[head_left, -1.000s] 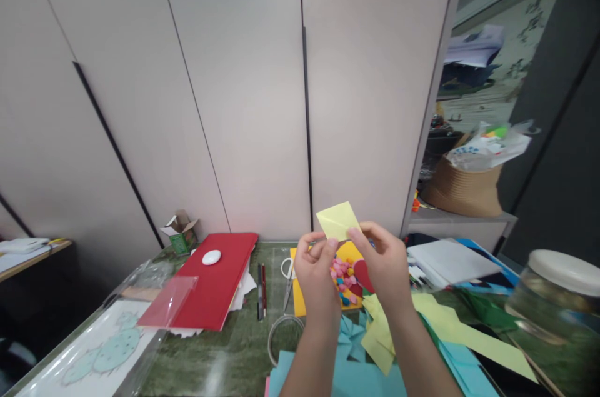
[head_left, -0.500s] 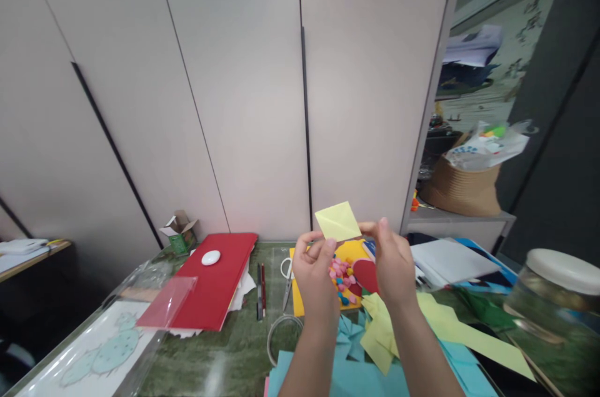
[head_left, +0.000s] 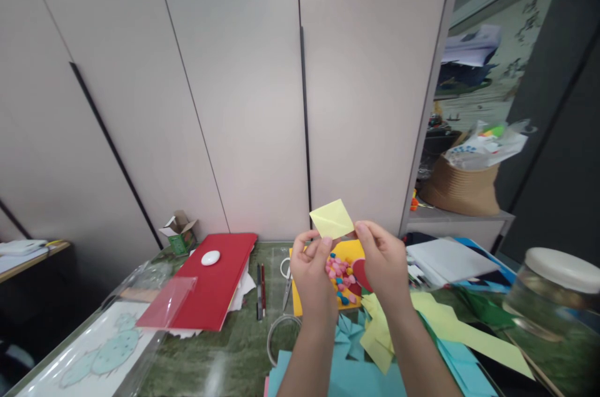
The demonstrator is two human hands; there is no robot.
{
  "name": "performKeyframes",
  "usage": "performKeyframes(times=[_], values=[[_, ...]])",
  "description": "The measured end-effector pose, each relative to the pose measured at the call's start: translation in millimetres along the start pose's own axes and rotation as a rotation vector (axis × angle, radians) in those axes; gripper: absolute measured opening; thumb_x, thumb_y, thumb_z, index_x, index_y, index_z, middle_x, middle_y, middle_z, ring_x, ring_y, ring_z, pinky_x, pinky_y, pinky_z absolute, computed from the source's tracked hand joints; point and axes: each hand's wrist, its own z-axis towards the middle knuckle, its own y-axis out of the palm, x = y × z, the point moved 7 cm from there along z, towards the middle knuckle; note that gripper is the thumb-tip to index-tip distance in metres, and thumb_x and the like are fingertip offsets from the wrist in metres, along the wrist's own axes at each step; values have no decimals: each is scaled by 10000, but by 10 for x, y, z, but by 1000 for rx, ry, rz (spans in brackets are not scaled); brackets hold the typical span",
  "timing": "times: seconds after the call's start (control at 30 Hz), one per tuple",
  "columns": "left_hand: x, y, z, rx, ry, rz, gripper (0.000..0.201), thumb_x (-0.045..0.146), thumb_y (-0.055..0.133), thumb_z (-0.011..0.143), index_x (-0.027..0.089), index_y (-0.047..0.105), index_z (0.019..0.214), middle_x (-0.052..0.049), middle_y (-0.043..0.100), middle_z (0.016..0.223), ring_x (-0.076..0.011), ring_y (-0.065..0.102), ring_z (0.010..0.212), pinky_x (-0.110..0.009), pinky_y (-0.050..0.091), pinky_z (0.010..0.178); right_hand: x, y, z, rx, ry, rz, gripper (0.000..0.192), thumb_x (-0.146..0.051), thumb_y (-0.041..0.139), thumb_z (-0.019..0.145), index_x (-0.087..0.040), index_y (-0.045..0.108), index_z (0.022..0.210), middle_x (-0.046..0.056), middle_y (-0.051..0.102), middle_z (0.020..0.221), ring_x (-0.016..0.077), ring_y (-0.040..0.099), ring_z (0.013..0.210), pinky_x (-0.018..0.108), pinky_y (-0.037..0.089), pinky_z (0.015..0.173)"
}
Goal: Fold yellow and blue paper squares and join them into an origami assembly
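A small folded piece of yellow paper (head_left: 332,218) is held up above the table, with a diagonal crease across it. My left hand (head_left: 313,266) is closed on its lower edge, thumb in front and fingers behind. At the paper's right corner, the thumb and forefinger of my right hand (head_left: 385,262) are pinched together. Below my hands lie folded yellow paper pieces (head_left: 377,337), folded blue paper pieces (head_left: 345,336) and blue sheets (head_left: 363,379). Behind them is a yellow sheet (head_left: 298,304) bearing small pink, blue and yellow bits, partly hidden by my hands.
Scissors (head_left: 287,292), a roll of tape (head_left: 270,341) and pens (head_left: 260,297) lie left of my hands. Farther left are a red folder (head_left: 213,291) with a white mouse (head_left: 210,257) and a small green box (head_left: 180,237). A lidded jar (head_left: 539,303) stands at the right.
My right thumb has come down from its raised position onto the paper's right corner. Both hands and the paper have shifted slightly left.
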Motion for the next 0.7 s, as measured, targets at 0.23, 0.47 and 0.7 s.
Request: performKeyframes(times=[0.23, 0.47, 0.7], values=[[-20, -40, 29, 14, 0, -11, 233, 175, 671, 684, 160, 501, 842, -51, 703, 720, -141, 663, 709, -260, 469, 741, -26, -23, 10, -41, -38, 26, 310, -384, 450, 846, -162, 629, 727, 38, 641, 720, 180, 580, 726, 273, 427, 673], [-18, -21, 24, 14, 14, 7, 242, 172, 671, 681, 152, 495, 846, -69, 710, 754, -146, 668, 730, -269, 473, 757, -121, 0, 5, -21, -158, -200, 230, -322, 482, 830, -175, 596, 695, 31, 625, 730, 181, 556, 745, 284, 396, 711], [-22, -40, 42, 6, 1, 13, 230, 179, 673, 681, 143, 522, 851, -53, 697, 734, -137, 655, 682, -245, 483, 676, 4, 75, 7, -181, -4, -11, 298, -395, 388, 874, -185, 591, 812, 25, 615, 759, 174, 551, 728, 268, 413, 653]])
